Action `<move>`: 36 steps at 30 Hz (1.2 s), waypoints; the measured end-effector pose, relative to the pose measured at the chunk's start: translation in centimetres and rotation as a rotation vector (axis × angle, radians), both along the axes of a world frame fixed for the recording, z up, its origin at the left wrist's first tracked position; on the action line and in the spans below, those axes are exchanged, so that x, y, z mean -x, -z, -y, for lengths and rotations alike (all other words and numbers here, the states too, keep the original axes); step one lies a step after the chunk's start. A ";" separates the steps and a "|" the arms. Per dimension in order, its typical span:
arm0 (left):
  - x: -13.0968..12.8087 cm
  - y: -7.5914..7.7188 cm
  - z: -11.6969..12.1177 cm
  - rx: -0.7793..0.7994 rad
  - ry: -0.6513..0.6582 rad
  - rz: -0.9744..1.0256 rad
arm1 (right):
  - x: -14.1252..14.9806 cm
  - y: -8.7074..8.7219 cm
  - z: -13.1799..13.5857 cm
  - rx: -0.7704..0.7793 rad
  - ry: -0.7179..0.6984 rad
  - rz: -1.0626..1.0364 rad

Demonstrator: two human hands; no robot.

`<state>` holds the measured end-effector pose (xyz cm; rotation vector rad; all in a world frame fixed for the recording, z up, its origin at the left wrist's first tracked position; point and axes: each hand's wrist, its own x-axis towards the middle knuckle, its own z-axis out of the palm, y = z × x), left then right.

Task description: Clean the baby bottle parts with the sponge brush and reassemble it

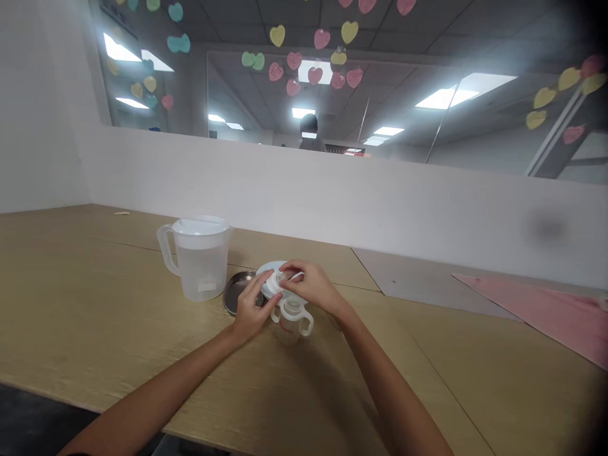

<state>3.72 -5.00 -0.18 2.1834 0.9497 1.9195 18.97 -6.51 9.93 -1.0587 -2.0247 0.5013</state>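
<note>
Both hands meet above a clear baby bottle (289,332), which stands upright and uncapped with white handles on its two sides. My left hand (251,308) is closed round the white bottle collar (272,284), holding it tilted. The fingers of my right hand (311,286) pinch the clear nipple (285,276) at the collar's top; part of it is hidden by the fingers. Behind the hands lies a pale blue-white plate (268,266), partly covered by them. A round metal dish (231,296) sits beside my left hand.
A lidded translucent pitcher (202,266) with liquid inside stands left of the dish, its handle facing left. At the right lies a pink cloth (546,307) on the wooden table (118,310). A white wall (308,190) with a window above it closes off the back.
</note>
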 end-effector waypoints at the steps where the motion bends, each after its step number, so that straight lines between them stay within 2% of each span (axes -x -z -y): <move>1: 0.0 0.0 0.0 -0.011 -0.009 0.004 | -0.1 0.0 0.0 0.023 -0.015 0.021; 5: 0.0 0.2 -0.1 -0.002 -0.025 -0.013 | -0.2 0.1 0.0 0.044 0.007 0.073; 13: 0.0 0.4 -0.5 0.063 -0.032 -0.114 | 1.2 0.8 0.3 -0.266 0.108 0.394; 18: 0.2 0.2 -0.1 0.037 -0.025 -0.133 | 1.3 1.1 0.4 -0.313 0.127 0.427; 21: 0.3 -0.1 0.2 -0.008 0.003 -0.122 | 1.1 1.0 0.3 -0.172 0.097 0.215; 26: 0.4 0.1 -0.2 0.042 0.014 -0.116 | 0.1 0.3 -0.9 0.284 -0.025 -0.362; 28: 0.3 0.5 -0.7 0.091 0.016 -0.154 | -0.6 0.3 -1.6 0.311 0.007 -0.438; 30: 0.2 1.1 -1.2 0.127 -0.017 -0.161 | -1.4 0.7 -2.3 0.233 0.126 -0.353; 33: 0.2 1.8 -1.9 0.192 -0.103 -0.146 | -2.4 1.8 -3.2 0.036 0.436 -0.020; 35: 0.2 2.0 -2.2 0.237 -0.131 -0.160 | -2.8 2.7 -3.7 -0.001 0.562 0.215; 36: 0.3 2.1 -2.4 0.256 -0.136 -0.168 | -2.9 3.1 -3.9 0.021 0.575 0.311</move>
